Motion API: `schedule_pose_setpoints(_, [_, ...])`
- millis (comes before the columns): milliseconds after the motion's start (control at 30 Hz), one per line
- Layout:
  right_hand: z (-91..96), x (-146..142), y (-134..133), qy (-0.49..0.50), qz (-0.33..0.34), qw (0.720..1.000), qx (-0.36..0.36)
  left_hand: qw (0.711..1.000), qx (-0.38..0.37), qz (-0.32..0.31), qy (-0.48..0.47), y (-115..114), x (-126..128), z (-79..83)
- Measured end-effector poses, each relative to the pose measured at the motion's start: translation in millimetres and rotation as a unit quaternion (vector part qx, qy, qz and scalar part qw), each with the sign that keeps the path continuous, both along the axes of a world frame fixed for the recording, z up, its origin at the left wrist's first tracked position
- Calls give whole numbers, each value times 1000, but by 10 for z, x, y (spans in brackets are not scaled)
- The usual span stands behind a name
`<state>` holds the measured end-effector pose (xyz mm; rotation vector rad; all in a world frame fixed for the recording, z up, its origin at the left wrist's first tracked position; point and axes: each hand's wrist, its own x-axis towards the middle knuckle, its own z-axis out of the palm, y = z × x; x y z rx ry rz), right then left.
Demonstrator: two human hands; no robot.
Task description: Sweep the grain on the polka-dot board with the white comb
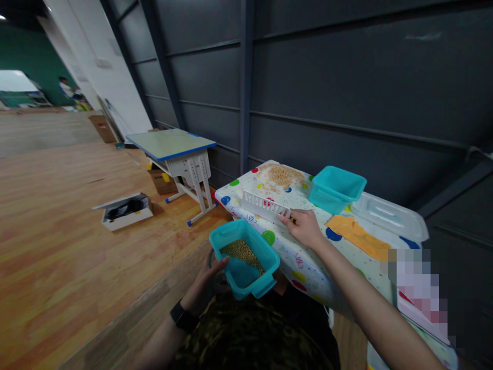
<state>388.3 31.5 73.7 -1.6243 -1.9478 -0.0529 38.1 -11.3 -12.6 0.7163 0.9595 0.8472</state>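
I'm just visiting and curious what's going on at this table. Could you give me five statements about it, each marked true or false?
1. The left hand holds a teal tub with beans in it. True.
2. The right hand holds nothing. False: it grips a white slotted strip.
3. A heap of loose beans lies on the floor. False: it lies on the patterned tablecloth.
4. An orange cloth lies on the table, nearer the wearer than the translucent lid. True.
5. The dark wristband is on the right wrist. False: it is on the left.
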Motion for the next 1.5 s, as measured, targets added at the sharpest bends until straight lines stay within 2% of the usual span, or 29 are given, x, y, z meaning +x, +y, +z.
schedule_pose_setpoints(333, [17, -21, -31, 15, 17, 1000, 0, 1000, -11, 1, -19, -17, 30, 37])
schedule_pose_setpoints(600, [14, -9, -52, -2, 19, 1000, 9, 999, -25, 23, -37, -9, 119, -77])
schedule_pose_setpoints(833, [8, -23, -55, 4, 10, 1000, 22, 998, -24, 17, -48, 8, 180, -150])
schedule_pose_setpoints(967, [8, -38, -65, 3, 24, 1000, 10, 999, -23, 25, -39, 8, 205, -174])
schedule_pose_setpoints(1233, [-22, -20, -46, 0, 7, 999, 31, 998, -29, 36, -46, 6, 229, -165])
schedule_pose_setpoints(1500, [-57, -62, -44, 0, 34, 998, 46, 998, -17, 34, -44, -18, 232, -88])
